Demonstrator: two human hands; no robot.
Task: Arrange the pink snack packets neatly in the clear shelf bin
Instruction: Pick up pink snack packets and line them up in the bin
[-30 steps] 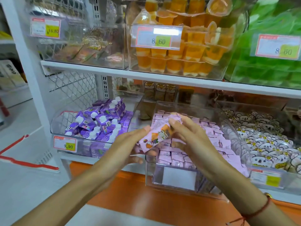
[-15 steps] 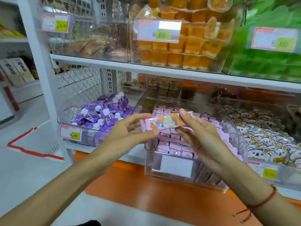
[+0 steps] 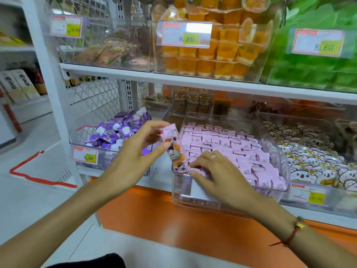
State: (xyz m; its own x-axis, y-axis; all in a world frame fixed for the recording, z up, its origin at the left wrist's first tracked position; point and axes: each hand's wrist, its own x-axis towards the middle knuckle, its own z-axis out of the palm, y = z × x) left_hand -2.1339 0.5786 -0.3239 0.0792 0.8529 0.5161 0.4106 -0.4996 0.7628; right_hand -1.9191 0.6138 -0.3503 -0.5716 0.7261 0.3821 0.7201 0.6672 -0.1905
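Note:
A clear shelf bin (image 3: pixel 274 151) on the lower shelf holds several rows of pink snack packets (image 3: pixel 228 146). My left hand (image 3: pixel 135 151) pinches one pink packet (image 3: pixel 174 149) with orange print, held upright just over the bin's front left corner. My right hand (image 3: pixel 216 175) reaches into the front of the bin, its curled fingers on a pink packet (image 3: pixel 199 169) of the front row; my right hand partly hides that packet.
A bin of purple cartons (image 3: pixel 116 134) stands to the left, a bin of white cartoon packets (image 3: pixel 316 159) to the right. The upper shelf (image 3: pixel 173 78) carries orange jelly cups (image 3: pixel 212 55) and green packs (image 3: pixel 316 70). An orange base (image 3: pixel 173 219) runs below.
The packet was held level between both hands; now my left hand alone holds it upright. My right hand let go and dropped onto the front row in the bin.

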